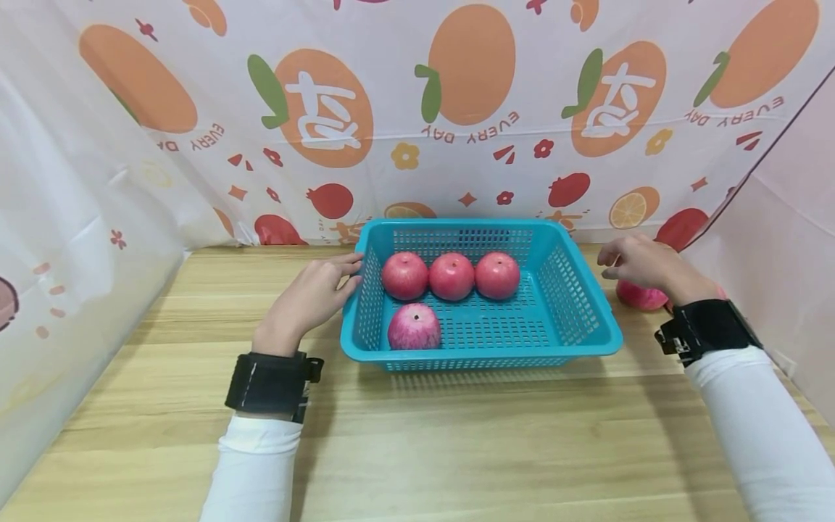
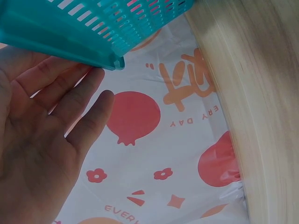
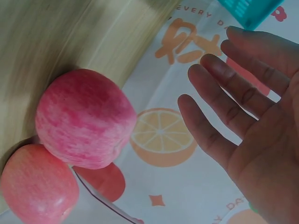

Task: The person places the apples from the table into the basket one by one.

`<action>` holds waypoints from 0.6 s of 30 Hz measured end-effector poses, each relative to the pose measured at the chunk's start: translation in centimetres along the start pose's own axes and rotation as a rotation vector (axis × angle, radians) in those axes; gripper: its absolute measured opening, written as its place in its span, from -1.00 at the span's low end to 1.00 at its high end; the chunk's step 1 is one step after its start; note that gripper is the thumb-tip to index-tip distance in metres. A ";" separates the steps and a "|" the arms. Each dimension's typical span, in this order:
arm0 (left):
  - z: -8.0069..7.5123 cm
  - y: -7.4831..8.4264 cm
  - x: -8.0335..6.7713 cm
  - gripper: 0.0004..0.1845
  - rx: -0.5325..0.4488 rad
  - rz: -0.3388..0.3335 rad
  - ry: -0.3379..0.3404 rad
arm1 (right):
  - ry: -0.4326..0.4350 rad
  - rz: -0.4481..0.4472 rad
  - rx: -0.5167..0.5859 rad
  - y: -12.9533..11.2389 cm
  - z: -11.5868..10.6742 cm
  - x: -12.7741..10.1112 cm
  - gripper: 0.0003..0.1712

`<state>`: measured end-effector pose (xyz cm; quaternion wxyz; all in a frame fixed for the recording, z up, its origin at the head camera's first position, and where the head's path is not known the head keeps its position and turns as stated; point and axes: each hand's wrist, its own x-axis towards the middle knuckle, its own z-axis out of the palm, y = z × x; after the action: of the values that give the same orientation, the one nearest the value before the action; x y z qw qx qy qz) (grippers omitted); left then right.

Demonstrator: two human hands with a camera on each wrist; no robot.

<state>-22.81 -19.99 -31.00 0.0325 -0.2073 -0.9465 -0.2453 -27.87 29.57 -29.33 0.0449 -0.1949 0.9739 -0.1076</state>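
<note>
Left fingers (image 2: 78,96) relaxed against a perforated plastic basket (image 1: 483,356), right fingers (image 3: 208,130) slack near smooth, rounded apples (image 3: 86,119).

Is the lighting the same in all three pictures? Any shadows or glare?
Head view: bright, soft shadows on the table near both sleeves; left wrist view: dimmer, left hand shaded; right wrist view: also dim, faint sheen on the lower apple.
</note>
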 end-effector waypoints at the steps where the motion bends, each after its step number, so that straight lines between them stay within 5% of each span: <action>1: 0.0 0.0 0.0 -0.54 0.000 0.001 0.000 | 0.004 0.006 0.003 0.1 0.0 -0.1 -0.76; 18: 0.0 0.1 -0.1 -0.54 -0.004 -0.002 -0.003 | 0.055 0.113 0.052 1.7 0.0 -1.1 -0.61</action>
<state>-22.68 -19.94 -31.00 0.0305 -0.2069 -0.9461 -0.2472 -27.48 31.58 -29.68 0.0292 -0.1353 0.9811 -0.1356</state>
